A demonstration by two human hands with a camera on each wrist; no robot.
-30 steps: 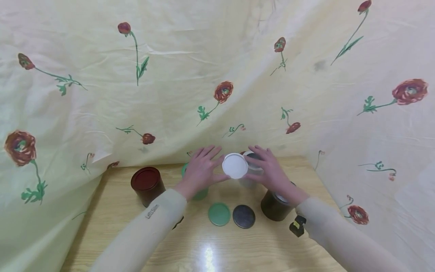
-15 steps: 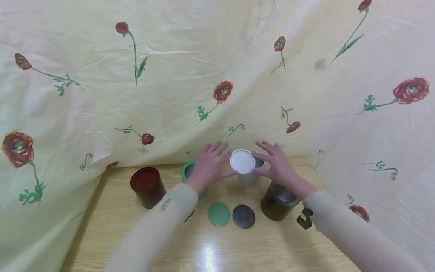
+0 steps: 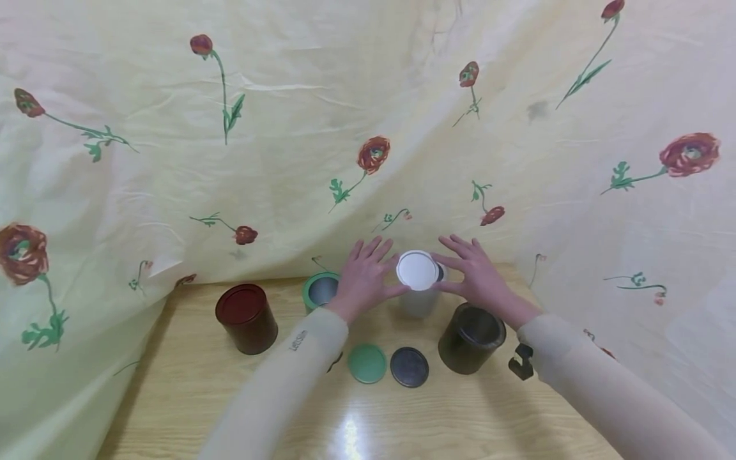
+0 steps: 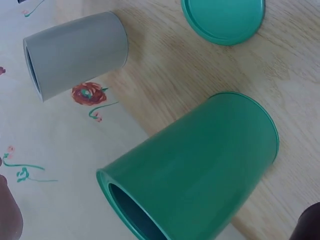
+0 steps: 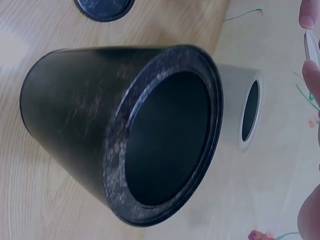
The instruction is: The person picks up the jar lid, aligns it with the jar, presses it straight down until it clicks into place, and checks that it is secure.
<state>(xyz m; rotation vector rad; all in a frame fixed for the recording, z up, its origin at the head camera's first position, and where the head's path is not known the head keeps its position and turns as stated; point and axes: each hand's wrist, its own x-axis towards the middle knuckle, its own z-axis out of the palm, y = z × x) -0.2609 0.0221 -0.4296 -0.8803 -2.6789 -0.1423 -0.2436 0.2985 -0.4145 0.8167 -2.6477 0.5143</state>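
A round white lid [image 3: 417, 270] is held level between both hands, overlapping the open white canister [image 3: 416, 306] in the head view. My left hand [image 3: 367, 276] pinches its left edge with thumb and finger, the other fingers spread. On the opposite edge my right hand [image 3: 478, 280] does the same; the right wrist view shows the lid [image 5: 312, 47] edge-on between fingertips, beyond the white canister's mouth. Below my left wrist stands the green canister [image 4: 200, 160], uncovered. An open black canister [image 5: 75, 105] is under my right wrist.
A dark red canister [image 3: 251, 327] with its top covered stands at the left. Flat on the wooden table [image 3: 310, 428] in front lie a green lid [image 3: 367, 364] and a black lid [image 3: 409, 367]. Flower-printed cloth [image 3: 299, 160] hangs behind and at the sides.
Both hands have carried the white lid to the right and slightly farther away, toward the white canister. More of the green and black canisters now shows beside the wrists.
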